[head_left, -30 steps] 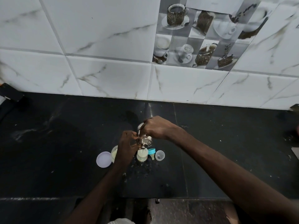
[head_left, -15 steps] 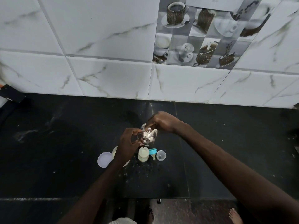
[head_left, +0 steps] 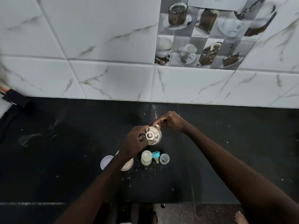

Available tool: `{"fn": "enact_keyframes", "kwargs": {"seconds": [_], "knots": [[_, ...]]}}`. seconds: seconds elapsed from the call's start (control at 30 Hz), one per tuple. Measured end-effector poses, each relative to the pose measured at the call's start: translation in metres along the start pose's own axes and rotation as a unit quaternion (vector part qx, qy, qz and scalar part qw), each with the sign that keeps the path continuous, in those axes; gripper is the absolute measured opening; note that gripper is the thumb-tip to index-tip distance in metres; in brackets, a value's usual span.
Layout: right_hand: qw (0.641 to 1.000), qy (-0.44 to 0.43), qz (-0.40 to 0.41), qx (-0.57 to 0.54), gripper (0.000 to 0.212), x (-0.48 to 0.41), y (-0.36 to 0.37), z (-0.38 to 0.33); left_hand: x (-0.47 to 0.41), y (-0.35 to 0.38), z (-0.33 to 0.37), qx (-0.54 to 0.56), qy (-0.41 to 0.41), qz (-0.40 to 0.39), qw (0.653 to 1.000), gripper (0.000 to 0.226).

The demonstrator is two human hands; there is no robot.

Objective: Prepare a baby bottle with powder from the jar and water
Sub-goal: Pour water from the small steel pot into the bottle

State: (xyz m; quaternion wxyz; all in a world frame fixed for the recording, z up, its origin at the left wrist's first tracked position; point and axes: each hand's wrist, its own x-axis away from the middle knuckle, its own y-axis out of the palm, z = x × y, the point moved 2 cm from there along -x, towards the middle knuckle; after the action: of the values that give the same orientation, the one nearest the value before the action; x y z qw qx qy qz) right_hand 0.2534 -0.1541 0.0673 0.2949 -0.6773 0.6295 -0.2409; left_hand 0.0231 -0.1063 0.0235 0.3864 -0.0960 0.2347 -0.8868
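The small open baby bottle (head_left: 146,157) stands on the black counter (head_left: 64,159) with pale milky liquid inside. Just behind it, above the counter, is a small steel kettle (head_left: 152,135), upright with its knobbed lid on. My right hand (head_left: 171,121) grips its handle on the far side. My left hand (head_left: 135,141) cups its left side and lid. Beside the bottle lie the teal nipple ring (head_left: 156,154) and a clear cap (head_left: 164,158). The open powder jar (head_left: 127,164) is partly hidden under my left forearm, with its lilac lid (head_left: 106,161) to its left.
Specks of powder or droplets lie scattered on the counter in front of the bottle. A white tiled wall (head_left: 113,78) closes the back. A dark object (head_left: 15,97) sits at the far left edge. The counter's front edge runs low in view, with a bare foot (head_left: 241,217) below it.
The kettle was tipped over the bottle's mouth. Both hands have since brought it upright and moved it back, away from the bottle.
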Motion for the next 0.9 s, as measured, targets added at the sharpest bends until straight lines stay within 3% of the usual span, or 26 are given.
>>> {"fn": "enact_keyframes", "kwargs": {"seconds": [0.13,0.3,0.57,0.7,0.8,0.9], "knots": [[0.993,0.079,0.018,-0.085,0.019,0.004,0.006,0.021,-0.014,0.007,0.008,-0.099,0.026,-0.022,0.995,0.096],[0.97,0.13,0.07,-0.194,0.018,0.001,0.023,0.035,-0.037,0.009,0.013,-0.201,0.027,-0.04,0.978,0.095],[0.955,0.201,0.153,-0.156,0.022,-0.02,0.059,0.044,-0.083,-0.02,-0.004,-0.255,0.024,-0.128,0.958,0.088],[0.954,0.228,0.164,-0.109,0.041,-0.04,0.064,0.041,-0.116,-0.04,-0.011,-0.245,0.033,-0.145,0.958,0.082],[0.938,0.269,0.199,-0.093,0.047,-0.036,0.065,0.043,-0.145,-0.056,-0.021,-0.24,0.037,-0.139,0.96,0.086],[0.919,0.316,0.227,-0.067,0.04,-0.008,0.068,0.043,-0.166,-0.067,-0.035,-0.248,0.032,-0.153,0.956,0.096]]}}
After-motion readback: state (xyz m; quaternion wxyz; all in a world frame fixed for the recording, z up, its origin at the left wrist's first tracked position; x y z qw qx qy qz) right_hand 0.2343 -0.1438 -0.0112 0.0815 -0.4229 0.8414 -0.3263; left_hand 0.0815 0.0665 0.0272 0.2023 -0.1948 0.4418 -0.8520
